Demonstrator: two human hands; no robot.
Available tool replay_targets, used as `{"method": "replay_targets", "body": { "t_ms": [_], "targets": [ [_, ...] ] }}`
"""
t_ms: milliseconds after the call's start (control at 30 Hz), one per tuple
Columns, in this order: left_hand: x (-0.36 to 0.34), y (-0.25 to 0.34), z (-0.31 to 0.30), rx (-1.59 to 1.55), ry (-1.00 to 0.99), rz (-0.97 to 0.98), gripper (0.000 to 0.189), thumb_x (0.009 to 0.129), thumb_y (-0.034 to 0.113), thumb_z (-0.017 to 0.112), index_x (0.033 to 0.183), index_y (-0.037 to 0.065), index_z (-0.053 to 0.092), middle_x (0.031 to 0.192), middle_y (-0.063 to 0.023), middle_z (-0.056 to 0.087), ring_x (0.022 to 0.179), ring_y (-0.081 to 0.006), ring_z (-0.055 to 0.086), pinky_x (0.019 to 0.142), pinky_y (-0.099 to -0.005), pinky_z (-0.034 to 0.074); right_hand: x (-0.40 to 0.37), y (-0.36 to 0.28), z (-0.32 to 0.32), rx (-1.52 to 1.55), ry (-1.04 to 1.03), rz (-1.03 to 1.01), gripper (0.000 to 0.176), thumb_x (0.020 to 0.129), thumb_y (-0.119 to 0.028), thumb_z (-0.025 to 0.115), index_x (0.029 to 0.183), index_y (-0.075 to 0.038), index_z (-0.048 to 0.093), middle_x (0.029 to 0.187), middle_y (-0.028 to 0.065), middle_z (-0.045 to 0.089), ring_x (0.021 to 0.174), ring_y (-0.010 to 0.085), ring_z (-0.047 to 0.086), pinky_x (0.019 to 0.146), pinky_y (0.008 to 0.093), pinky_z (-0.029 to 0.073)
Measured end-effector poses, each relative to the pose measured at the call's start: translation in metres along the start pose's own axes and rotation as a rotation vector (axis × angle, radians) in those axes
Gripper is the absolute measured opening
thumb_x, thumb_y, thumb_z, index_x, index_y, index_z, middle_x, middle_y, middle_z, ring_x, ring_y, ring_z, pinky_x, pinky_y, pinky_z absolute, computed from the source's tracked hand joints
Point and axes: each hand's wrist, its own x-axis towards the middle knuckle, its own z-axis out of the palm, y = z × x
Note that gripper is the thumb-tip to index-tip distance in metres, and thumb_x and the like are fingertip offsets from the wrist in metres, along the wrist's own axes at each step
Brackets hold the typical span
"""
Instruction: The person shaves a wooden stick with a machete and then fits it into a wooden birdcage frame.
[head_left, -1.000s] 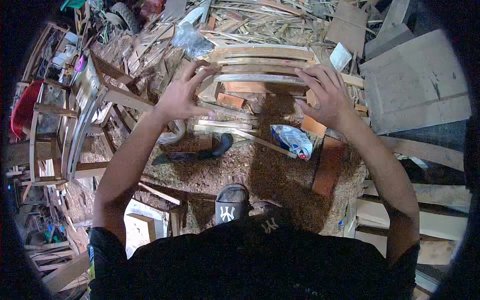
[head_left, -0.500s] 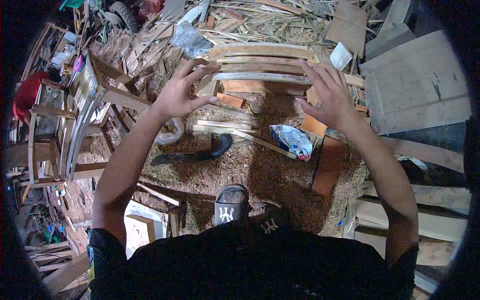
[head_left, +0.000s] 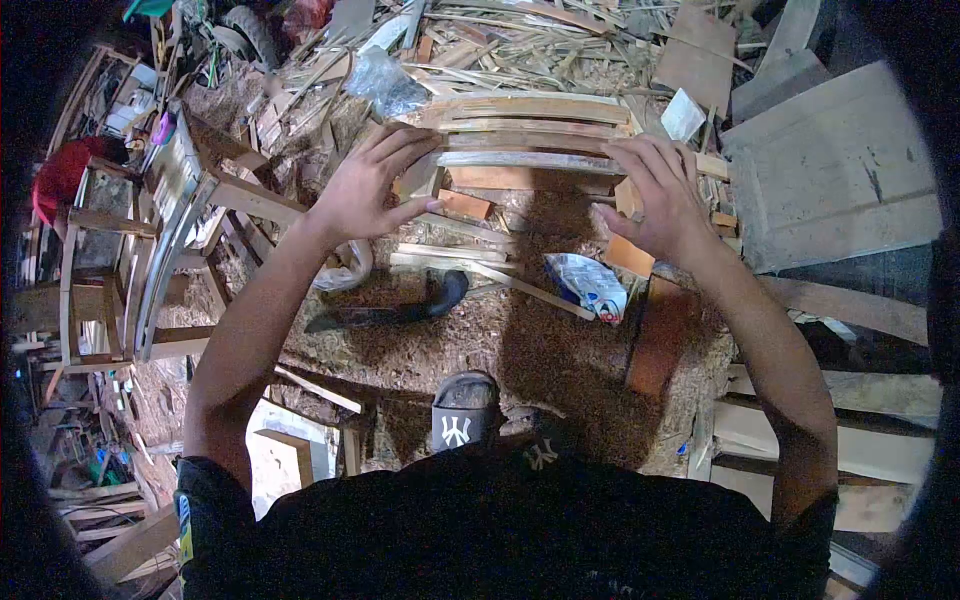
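Stack of pale curved wooden slats (head_left: 530,130) is bracketed at both ends.
Long axis is laid left-to-right across the view; left hand (head_left: 365,192) and right hand (head_left: 662,197) are spread open, fingertips touching it, nothing clasped.

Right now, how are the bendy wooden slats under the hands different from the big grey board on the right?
The slats are thin, curved strips stacked several deep; the board is one wide, flat piece. The slats look brown and tan; the board looks grey with dark marks. The left hand and right hand touch the slats' ends; no hand touches the board. Both lie among wood scraps.
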Motion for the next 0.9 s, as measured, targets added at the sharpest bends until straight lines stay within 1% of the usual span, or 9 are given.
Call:
{"method": "replay_targets", "body": {
  "t_ms": [33,100,233,300,433,533,633,700,900],
  "targets": [
    [0.0005,0.0000,-0.0004,0.002,0.001,0.001,0.072,0.080,0.035,0.076,0.141,0.005,0.051,0.140,-0.0158,0.052,0.130,-0.0375,0.047,0.112,-0.0479,0.037,0.0005,-0.0005,-0.0014,-0.001,0.003,-0.001,0.068,0.080,-0.042,0.075,0.136,-0.009,0.053,0.128,0.0096,0.056,0.124,0.0295,0.047,0.110,0.0509,0.028],
    [0.0011,-0.0013,0.0000,0.075,0.056,0.051,0.069,0.083,0.042,0.074,0.136,0.003,0.054,0.136,-0.0152,0.055,0.124,-0.0349,0.052,0.108,-0.0447,0.042,0.0020,-0.0016,-0.0044,0.022,-0.020,0.014,0.067,0.080,-0.043,0.075,0.135,-0.008,0.054,0.131,0.0097,0.055,0.125,0.0295,0.047,0.110,0.0513,0.028],
    [0.0004,-0.0023,0.0003,0.041,0.045,0.032,0.070,0.082,0.043,0.075,0.136,0.003,0.054,0.135,-0.0151,0.056,0.125,-0.0349,0.052,0.108,-0.0446,0.042,0.0003,-0.0007,-0.0022,0.013,-0.008,-0.002,0.068,0.080,-0.043,0.075,0.134,-0.008,0.054,0.133,0.0098,0.054,0.127,0.0302,0.045,0.110,0.0518,0.028],
    [0.0003,-0.0012,-0.0005,0.075,0.063,0.074,0.069,0.082,0.043,0.075,0.135,0.003,0.055,0.133,-0.0145,0.057,0.125,-0.0343,0.051,0.108,-0.0444,0.042,-0.0006,-0.0016,-0.0020,0.036,-0.012,0.004,0.069,0.079,-0.043,0.076,0.134,-0.007,0.054,0.134,0.0101,0.053,0.128,0.0310,0.044,0.110,0.0522,0.028],
    [-0.0001,0.0005,-0.0001,0.118,0.068,0.080,0.068,0.082,0.043,0.075,0.134,0.004,0.057,0.132,-0.0139,0.057,0.125,-0.0336,0.051,0.108,-0.0447,0.042,-0.0021,-0.0007,-0.0005,0.031,-0.026,0.015,0.069,0.078,-0.043,0.077,0.133,-0.007,0.055,0.134,0.0100,0.053,0.129,0.0313,0.043,0.110,0.0524,0.028],
    [-0.0001,-0.0004,0.0007,0.041,0.050,0.061,0.068,0.081,0.042,0.077,0.134,0.004,0.057,0.133,-0.0137,0.058,0.125,-0.0335,0.052,0.108,-0.0449,0.042,-0.0018,0.0006,0.0007,0.035,-0.007,0.011,0.069,0.078,-0.042,0.077,0.133,-0.007,0.055,0.135,0.0100,0.052,0.130,0.0309,0.042,0.109,0.0524,0.028],
    [-0.0009,-0.0003,0.0017,0.056,0.063,0.036,0.068,0.080,0.041,0.078,0.134,0.005,0.057,0.133,-0.0137,0.059,0.125,-0.0337,0.053,0.109,-0.0455,0.042,-0.0007,0.0018,0.0015,0.028,-0.016,0.015,0.069,0.077,-0.042,0.078,0.132,-0.007,0.056,0.134,0.0099,0.052,0.130,0.0306,0.042,0.108,0.0515,0.029],
    [0.0005,-0.0014,0.0030,-0.021,0.083,0.034,0.068,0.079,0.042,0.078,0.134,0.006,0.058,0.133,-0.0132,0.060,0.125,-0.0338,0.053,0.109,-0.0459,0.042,0.0002,0.0019,-0.0005,0.039,-0.013,0.007,0.069,0.077,-0.042,0.078,0.131,-0.007,0.056,0.132,0.0097,0.053,0.129,0.0305,0.043,0.107,0.0502,0.030],
    [-0.0007,-0.0035,0.0043,0.008,0.066,0.039,0.067,0.077,0.041,0.081,0.131,0.007,0.060,0.133,-0.0116,0.060,0.126,-0.0336,0.052,0.109,-0.0466,0.041,-0.0008,0.0002,0.0000,0.040,-0.002,-0.010,0.067,0.077,-0.040,0.078,0.131,-0.007,0.057,0.128,0.0097,0.055,0.126,0.0305,0.045,0.106,0.0493,0.031]
  ]
}}
